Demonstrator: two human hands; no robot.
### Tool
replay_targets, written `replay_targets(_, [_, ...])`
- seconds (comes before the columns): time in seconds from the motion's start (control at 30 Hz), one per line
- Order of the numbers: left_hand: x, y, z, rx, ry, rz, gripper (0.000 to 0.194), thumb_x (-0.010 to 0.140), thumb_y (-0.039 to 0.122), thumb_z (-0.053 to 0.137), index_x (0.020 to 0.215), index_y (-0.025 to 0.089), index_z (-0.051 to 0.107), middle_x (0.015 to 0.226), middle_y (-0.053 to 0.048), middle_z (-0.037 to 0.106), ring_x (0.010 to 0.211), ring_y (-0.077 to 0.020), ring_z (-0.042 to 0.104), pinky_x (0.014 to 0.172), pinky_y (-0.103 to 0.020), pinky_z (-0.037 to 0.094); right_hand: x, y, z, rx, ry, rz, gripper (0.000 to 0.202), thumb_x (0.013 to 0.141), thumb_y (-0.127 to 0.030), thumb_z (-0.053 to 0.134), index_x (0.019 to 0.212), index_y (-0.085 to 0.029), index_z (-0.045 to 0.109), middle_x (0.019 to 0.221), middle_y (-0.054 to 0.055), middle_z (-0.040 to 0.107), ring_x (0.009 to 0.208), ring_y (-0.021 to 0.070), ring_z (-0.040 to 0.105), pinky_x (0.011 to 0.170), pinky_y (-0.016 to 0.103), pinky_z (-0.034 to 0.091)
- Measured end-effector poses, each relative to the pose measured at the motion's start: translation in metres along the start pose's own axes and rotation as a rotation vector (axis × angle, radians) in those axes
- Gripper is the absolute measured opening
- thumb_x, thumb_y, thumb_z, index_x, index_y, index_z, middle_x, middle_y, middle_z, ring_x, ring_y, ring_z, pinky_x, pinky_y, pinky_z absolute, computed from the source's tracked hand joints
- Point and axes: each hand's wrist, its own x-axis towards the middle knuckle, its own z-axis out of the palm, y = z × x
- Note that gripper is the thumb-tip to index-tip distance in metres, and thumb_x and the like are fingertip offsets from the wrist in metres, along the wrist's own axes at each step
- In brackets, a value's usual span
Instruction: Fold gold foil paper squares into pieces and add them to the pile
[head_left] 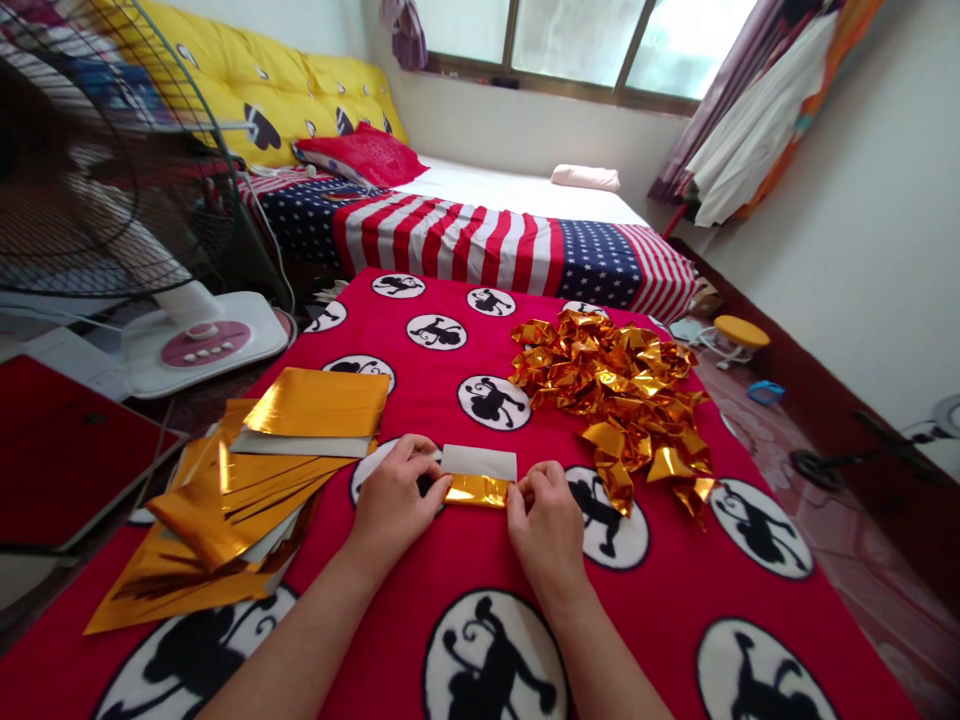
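Observation:
A small sheet of gold foil paper (478, 490) lies in front of me, its near part folded over in a gold band and its pale backing showing at the far side. My left hand (401, 492) pinches the band's left end between thumb and fingers. At the right end, my right hand (546, 518) pinches it the same way. Loose gold sheets (240, 500) are spread in a stack on the left, with a neater pile (322, 402) on top. A heap of folded gold foil pieces (611, 375) sits on the right.
A red cloth with monkey prints (465, 560) covers the table. The white base of a fan (202, 340) stands at the left, beside a red panel (67, 450). Beyond the table is a bed (487, 245); a yellow stool (739, 332) stands on the floor at right.

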Motion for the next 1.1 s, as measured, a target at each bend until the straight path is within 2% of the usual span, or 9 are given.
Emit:
replay_targets(0.2, [0.001,-0.004,0.002,-0.033,-0.005,-0.05,0.015,0.076,0.027,0.064,0.063,0.021,0.066,0.099,-0.002,0.063,0.089,-0.0175,0.062,0.082,-0.029,0.048,0.0,-0.001,-0.001,-0.01,0.009,-0.008,0.017,0.083,-0.016,0.049,0.066,-0.02,0.048,0.085,0.003,0.052,0.069,0.0136,0.053,0.064,0.027,0.04])
replay_targets(0.47, [0.002,0.001,0.002,-0.019,-0.01,-0.082,0.015,0.076,0.025,0.064,0.062,0.02,0.065,0.098,-0.003,0.062,0.088,-0.0178,0.062,0.083,-0.031,0.048,0.0,-0.003,-0.001,-0.026,0.006,0.001,0.017,0.082,-0.016,0.05,0.066,-0.019,0.047,0.084,0.002,0.051,0.068,0.0138,0.053,0.063,0.027,0.038])
replay_targets(0.6, [0.002,0.002,0.002,-0.04,-0.001,-0.077,0.012,0.075,0.023,0.064,0.064,0.019,0.063,0.096,-0.003,0.061,0.088,-0.0179,0.061,0.083,-0.03,0.048,0.001,-0.001,0.0,-0.017,0.008,-0.002,0.015,0.081,-0.016,0.05,0.067,-0.02,0.047,0.084,0.002,0.051,0.067,0.0134,0.052,0.062,0.026,0.039])
replay_targets(0.7, [0.001,0.003,0.002,-0.071,-0.005,-0.063,0.001,0.076,0.021,0.064,0.075,0.02,0.064,0.099,-0.003,0.06,0.084,-0.0165,0.061,0.078,-0.029,0.049,0.001,-0.001,0.0,-0.008,0.024,0.0,0.008,0.078,-0.015,0.052,0.073,-0.02,0.048,0.081,0.001,0.05,0.067,0.0141,0.051,0.062,0.026,0.039])
replay_targets(0.8, [0.0,0.004,0.003,-0.073,-0.017,-0.036,0.007,0.079,0.02,0.061,0.082,0.023,0.067,0.101,-0.003,0.058,0.084,-0.0155,0.06,0.075,-0.027,0.049,0.001,-0.001,-0.001,0.015,0.034,0.004,0.007,0.078,-0.013,0.052,0.08,-0.02,0.05,0.081,0.001,0.05,0.067,0.0143,0.051,0.062,0.026,0.039])
replay_targets(0.93, [-0.001,0.007,0.003,-0.044,-0.094,0.03,0.019,0.083,0.018,0.056,0.078,0.025,0.073,0.09,-0.002,0.058,0.082,-0.015,0.059,0.07,-0.025,0.046,-0.001,0.001,-0.001,0.08,0.015,-0.035,0.012,0.081,-0.012,0.048,0.079,-0.02,0.056,0.085,0.002,0.053,0.071,0.0141,0.053,0.066,0.026,0.04])
replay_targets(1.1, [0.001,0.014,0.002,0.038,-0.131,0.021,0.023,0.078,0.013,0.053,0.075,0.025,0.073,0.083,-0.002,0.062,0.078,-0.0155,0.06,0.064,-0.025,0.043,0.0,0.001,0.0,0.058,0.015,-0.031,0.013,0.084,-0.014,0.049,0.078,-0.019,0.06,0.084,0.002,0.056,0.071,0.014,0.054,0.067,0.025,0.039])
